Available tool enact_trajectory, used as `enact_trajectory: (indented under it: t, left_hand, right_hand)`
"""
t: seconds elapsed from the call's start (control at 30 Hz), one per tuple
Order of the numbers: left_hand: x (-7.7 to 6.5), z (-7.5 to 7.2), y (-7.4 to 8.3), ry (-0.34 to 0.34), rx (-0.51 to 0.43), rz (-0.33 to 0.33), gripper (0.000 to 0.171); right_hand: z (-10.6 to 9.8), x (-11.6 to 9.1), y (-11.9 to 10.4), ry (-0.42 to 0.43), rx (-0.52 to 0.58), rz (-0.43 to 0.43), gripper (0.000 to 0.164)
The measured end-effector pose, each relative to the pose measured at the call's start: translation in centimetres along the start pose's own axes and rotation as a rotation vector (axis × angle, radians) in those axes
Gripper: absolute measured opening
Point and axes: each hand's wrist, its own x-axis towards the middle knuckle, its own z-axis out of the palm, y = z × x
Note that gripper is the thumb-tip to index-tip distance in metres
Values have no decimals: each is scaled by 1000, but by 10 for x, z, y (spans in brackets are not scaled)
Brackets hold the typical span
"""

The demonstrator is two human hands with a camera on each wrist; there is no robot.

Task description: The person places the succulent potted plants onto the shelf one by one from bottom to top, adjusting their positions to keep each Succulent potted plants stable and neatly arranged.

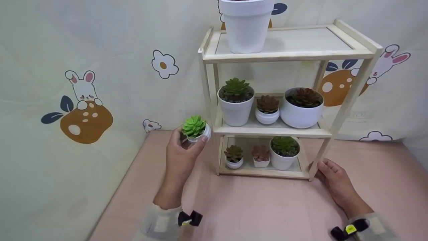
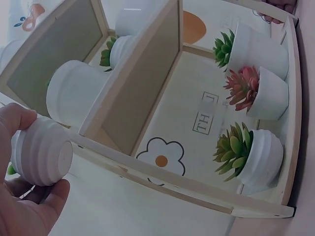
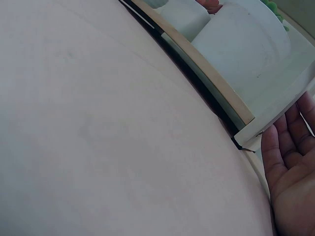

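Observation:
A small bright green potted succulent (image 1: 194, 127) in a ribbed white pot (image 2: 43, 151) is gripped between the thumb and fingers of my left hand (image 1: 182, 152). It is held in the air just left of a wooden three-tier shelf (image 1: 272, 131). The plant tilts toward the left, and the pot's base faces the shelf in the left wrist view. Low on the shelf's right side, my right hand (image 1: 336, 180) rests with its fingertips against the side frame. In the right wrist view its fingers (image 3: 270, 147) are loosely bent, and some fingertips are hidden behind the frame.
The middle tier bears a green succulent (image 1: 236, 103), a small brown one (image 1: 267, 112) and a wide white pot (image 1: 302, 112). Three smaller plants stand on the bottom tier. A tall white pot (image 1: 246, 26) is on top. Pink cloth (image 1: 254, 207) covers the table; a printed backdrop (image 1: 110, 43) hangs behind.

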Motion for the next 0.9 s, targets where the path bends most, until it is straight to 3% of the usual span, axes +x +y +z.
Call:
enact_trajectory:
  t: [0.4,0.9]
  left_hand:
    - [-11,10,10,-51,-29,24,66]
    - [-29,40,18,-178,-11,15,71]
  right_hand:
    - [0,0,-1,-9,-23,1,38]
    - [0,-1,0,0,-38,-4,41]
